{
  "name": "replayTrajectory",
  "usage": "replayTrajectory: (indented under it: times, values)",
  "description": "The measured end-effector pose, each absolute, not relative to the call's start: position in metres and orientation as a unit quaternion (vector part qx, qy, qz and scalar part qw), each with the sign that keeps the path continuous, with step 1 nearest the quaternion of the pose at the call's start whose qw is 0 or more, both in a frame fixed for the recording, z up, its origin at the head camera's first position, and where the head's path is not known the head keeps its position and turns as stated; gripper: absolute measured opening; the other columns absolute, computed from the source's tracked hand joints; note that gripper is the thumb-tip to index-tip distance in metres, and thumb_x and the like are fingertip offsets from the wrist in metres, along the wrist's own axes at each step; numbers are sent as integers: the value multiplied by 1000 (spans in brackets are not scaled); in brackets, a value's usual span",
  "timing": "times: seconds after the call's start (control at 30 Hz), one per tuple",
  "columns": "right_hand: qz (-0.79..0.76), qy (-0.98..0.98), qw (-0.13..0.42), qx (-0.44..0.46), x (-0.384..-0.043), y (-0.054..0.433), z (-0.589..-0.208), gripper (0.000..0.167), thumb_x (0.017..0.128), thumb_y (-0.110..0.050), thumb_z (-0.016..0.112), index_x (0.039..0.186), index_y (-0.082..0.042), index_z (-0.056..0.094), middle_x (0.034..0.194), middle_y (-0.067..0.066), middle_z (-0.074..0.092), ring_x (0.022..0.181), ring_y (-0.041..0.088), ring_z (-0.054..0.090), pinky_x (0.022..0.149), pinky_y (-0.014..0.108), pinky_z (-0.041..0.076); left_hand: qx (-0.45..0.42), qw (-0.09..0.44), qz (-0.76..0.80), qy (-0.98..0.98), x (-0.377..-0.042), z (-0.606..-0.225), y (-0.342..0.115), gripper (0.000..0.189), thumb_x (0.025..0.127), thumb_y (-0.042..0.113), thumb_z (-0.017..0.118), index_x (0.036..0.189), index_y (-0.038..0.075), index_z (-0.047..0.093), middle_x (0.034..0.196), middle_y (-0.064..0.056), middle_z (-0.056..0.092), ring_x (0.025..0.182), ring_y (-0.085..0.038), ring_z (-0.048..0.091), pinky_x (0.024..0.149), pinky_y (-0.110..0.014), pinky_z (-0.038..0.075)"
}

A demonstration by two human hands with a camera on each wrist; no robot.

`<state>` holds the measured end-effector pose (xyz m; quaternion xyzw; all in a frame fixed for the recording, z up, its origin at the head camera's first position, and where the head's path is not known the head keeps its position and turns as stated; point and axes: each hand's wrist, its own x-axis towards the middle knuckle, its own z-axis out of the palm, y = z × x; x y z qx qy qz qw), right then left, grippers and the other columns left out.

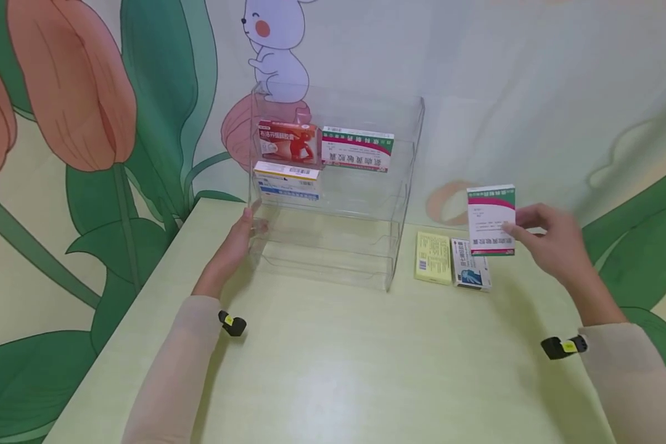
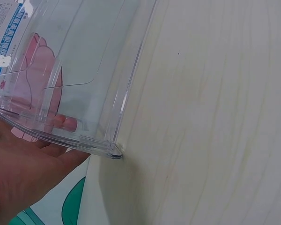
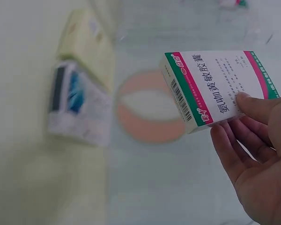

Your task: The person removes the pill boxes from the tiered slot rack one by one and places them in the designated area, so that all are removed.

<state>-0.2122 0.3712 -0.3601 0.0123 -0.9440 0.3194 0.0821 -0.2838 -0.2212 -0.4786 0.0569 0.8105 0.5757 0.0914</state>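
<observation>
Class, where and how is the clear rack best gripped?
The clear rack is probably best gripped by its upright side panels, one hand from each side, since the red box and its neighbours sit on shelves between them. The left hand holds the left panel; the right hand would first need to set down its green-and-white box.

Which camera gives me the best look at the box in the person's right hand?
The right wrist view: the box appears large and close, its printed face and one side showing, though the right hand covers part. The head view shows it smaller, printed face visible; the left wrist view doesn't show it.
</observation>
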Motion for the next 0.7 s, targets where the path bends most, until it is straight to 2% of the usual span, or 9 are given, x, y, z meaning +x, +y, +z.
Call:
replayTrajectory:
  times: [0.1, 0.17, 0.27, 0.37, 0.53, 0.7]
  values:
    - [321, -944, 72, -18, -214, 397, -388, 60, 106, -49, 62, 137, 2, 60, 128, 24, 64, 119, 41, 57, 84, 39, 46, 56, 89, 578, 809, -284, -479, -222, 70, 106, 71, 4, 170, 43, 5, 167, -23, 35, 158, -44, 23, 122, -74, 11]
    - [328, -942, 64, -39, -215, 414, -405, 61, 106, -49, 61, 138, 4, 59, 129, 24, 63, 116, 36, 56, 80, 32, 47, 57, 90, 581, 807, -285, -479, -222, 69, 107, 70, 4, 171, 42, 5, 167, -23, 34, 158, -45, 23, 122, -74, 11]
    - [340, -936, 53, -68, -215, 436, -428, 62, 106, -48, 61, 140, 5, 58, 129, 24, 62, 105, 23, 58, 71, 20, 49, 58, 91, 578, 809, -285, -480, -221, 70, 107, 69, 3, 171, 41, 4, 167, -24, 34, 158, -45, 22, 122, -74, 9]
    - [348, -932, 46, -90, -215, 453, -445, 62, 107, -46, 59, 140, 7, 58, 128, 24, 61, 95, 15, 58, 66, 16, 50, 55, 92, 573, 812, -285, -482, -221, 71, 106, 71, 3, 171, 42, 5, 167, -23, 36, 158, -44, 23, 123, -73, 7]
    - [345, -932, 22, -106, -216, 469, -466, 65, 108, -47, 56, 141, 9, 57, 128, 26, 60, 96, 22, 60, 65, 17, 52, 51, 94, 569, 815, -285, -483, -223, 71, 104, 74, 3, 170, 46, 4, 167, -21, 36, 159, -43, 23, 123, -73, 5]
    - [334, -936, -8, -112, -216, 475, -485, 67, 110, -46, 54, 142, 12, 55, 130, 31, 58, 105, 36, 55, 69, 23, 50, 53, 95, 573, 813, -285, -480, -224, 65, 108, 67, 3, 170, 45, 4, 168, -21, 35, 159, -43, 22, 122, -73, 2]
